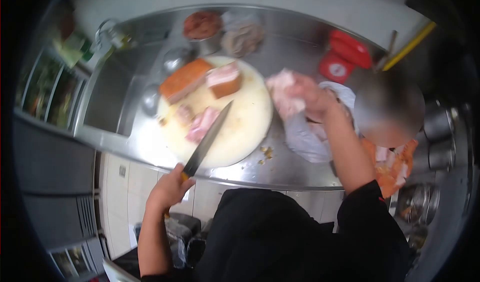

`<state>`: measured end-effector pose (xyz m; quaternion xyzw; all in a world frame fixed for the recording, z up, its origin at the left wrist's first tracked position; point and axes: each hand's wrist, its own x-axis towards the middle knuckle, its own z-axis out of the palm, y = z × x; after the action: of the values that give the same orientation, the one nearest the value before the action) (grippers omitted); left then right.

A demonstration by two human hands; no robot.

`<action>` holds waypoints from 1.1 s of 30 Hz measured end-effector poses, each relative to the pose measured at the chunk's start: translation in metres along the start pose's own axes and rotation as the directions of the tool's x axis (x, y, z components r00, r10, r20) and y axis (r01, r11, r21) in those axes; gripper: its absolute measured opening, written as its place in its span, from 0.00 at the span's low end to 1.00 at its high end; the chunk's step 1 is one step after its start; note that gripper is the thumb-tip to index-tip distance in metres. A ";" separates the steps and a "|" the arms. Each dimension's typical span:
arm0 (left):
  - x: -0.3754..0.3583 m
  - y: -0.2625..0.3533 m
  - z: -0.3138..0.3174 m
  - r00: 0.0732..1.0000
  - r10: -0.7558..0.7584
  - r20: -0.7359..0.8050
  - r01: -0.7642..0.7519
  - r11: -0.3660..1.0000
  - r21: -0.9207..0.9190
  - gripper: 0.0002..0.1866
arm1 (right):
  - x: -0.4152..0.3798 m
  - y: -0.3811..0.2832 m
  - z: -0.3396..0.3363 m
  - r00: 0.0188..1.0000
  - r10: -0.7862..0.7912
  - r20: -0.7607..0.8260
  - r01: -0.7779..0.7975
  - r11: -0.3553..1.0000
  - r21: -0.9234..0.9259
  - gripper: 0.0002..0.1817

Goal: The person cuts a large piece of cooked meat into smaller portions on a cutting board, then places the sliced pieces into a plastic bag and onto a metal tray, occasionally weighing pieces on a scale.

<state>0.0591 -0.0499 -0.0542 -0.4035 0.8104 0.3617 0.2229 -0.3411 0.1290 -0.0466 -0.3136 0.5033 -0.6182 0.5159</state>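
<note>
My left hand (169,188) is closed round the handle of a long kitchen knife (212,134). Its blade slants over a round white cutting board (252,127), the tip pointing away from me. On the board lie a large block of pork with browned skin (185,80), a smaller block (224,80) and pink cut pieces (202,124). To the right of the board, my right hand (309,96) grips a pale, blurred piece of meat (284,93). Under that hand sits a plastic bag (307,142) with some meat visible in it.
A red scale (339,62) stands at the back right. Behind the board are a metal container of reddish food (202,28) and a crumpled bundle (243,38). The sink (112,94) is at left. Crumbs (266,153) lie near the counter's front edge. A blurred round patch hides part of the right side.
</note>
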 end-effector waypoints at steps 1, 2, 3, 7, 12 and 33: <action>0.003 -0.005 0.008 0.998 0.016 -0.058 -0.012 0.998 0.066 0.27 | -0.006 -0.025 -0.029 0.990 -0.073 -0.118 0.064 0.995 -0.077 0.28; 0.003 0.000 0.011 0.997 0.001 -0.077 0.004 0.998 0.065 0.26 | -0.009 -0.052 -0.061 0.964 -0.146 -0.224 0.113 0.981 -0.156 0.28; 0.000 0.006 0.013 0.995 -0.024 -0.093 0.029 0.998 0.060 0.25 | -0.010 -0.077 -0.090 0.903 -0.267 -0.337 0.154 0.933 -0.325 0.27; -0.001 0.011 0.024 0.989 -0.064 -0.135 0.072 0.996 0.060 0.21 | -0.012 -0.152 -0.172 0.743 -0.378 -0.552 -0.215 0.646 -0.732 0.21; -0.006 0.019 0.036 0.971 -0.129 -0.200 0.146 0.987 0.072 0.21 | 0.006 -0.144 -0.259 0.686 -0.311 -0.658 -0.522 0.420 -0.742 0.16; -0.006 0.017 0.059 0.937 -0.223 -0.269 0.225 0.974 -0.024 0.18 | 0.021 -0.128 -0.297 0.817 -0.019 -0.577 -0.510 0.445 -0.736 0.31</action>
<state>0.0530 0.0047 -0.0811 -0.5377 0.7832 0.2730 0.1516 -0.6569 0.1930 -0.0166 -0.2753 0.9016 -0.2499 0.2211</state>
